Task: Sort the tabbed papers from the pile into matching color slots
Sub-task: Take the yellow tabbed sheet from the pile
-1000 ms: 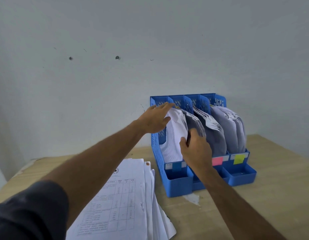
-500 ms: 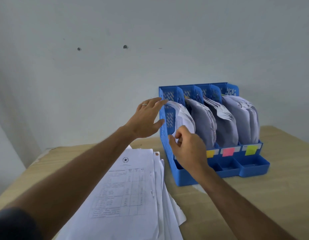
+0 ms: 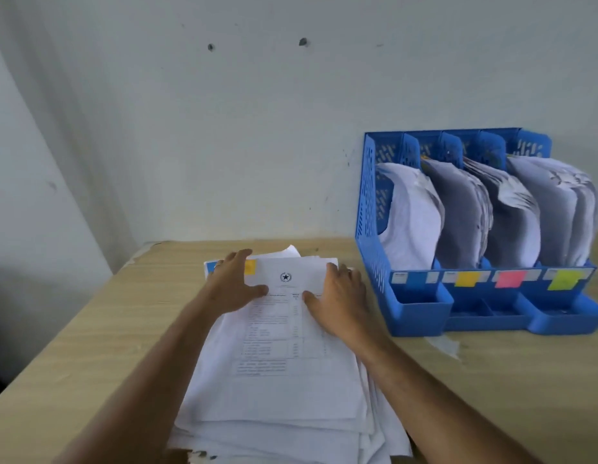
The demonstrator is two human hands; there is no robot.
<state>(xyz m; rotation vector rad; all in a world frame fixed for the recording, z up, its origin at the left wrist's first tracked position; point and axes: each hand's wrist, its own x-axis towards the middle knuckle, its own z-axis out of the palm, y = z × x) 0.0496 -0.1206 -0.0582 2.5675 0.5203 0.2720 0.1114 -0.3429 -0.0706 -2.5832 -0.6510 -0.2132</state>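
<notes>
Both hands have left the blue plastic four-slot file rack. Left hand and right hand now rest flat, fingers spread, holding nothing, on the loose white paper pile. Next sheet likely due.

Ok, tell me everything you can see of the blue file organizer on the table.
The blue file organizer looks like moulded plastic with perforated side and back walls. It stands upright on the wooden table against the wall, right of the paper pile. Dividers make four slots, each packed with white papers that curl forward. The front lip carries colour tabs: blue, orange-yellow, pink, yellow-green. Shallow trays jut out below. Neither hand touches it; both rest on the pile.
</notes>
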